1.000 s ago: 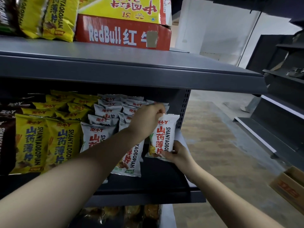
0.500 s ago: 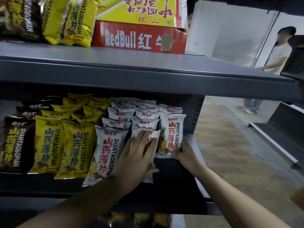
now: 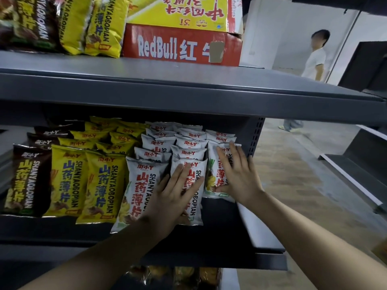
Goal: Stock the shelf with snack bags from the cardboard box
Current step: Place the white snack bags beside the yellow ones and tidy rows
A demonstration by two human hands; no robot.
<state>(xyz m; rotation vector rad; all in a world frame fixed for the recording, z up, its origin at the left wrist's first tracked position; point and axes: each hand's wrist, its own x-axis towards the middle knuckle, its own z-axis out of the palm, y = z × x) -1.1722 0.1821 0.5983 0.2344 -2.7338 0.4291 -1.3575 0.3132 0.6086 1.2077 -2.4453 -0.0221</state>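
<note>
Left hand (image 3: 173,197) lies flat, fingers spread, on the front white snack bag (image 3: 196,206) of the middle white row. Right hand (image 3: 238,178), just as flat and holding nothing, presses the end bag (image 3: 211,181) at the right side of the shelf (image 3: 219,237). Best to push both back gently and evenly, so their faces line up with the yellow bags (image 3: 100,185) without crushing the contents.

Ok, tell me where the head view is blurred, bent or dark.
Head view: wide lens bows the upper shelf edge; bystander top right is soft; goods underneath sit in shadow; left hand, right hand and white snack bags are sharp.
</note>
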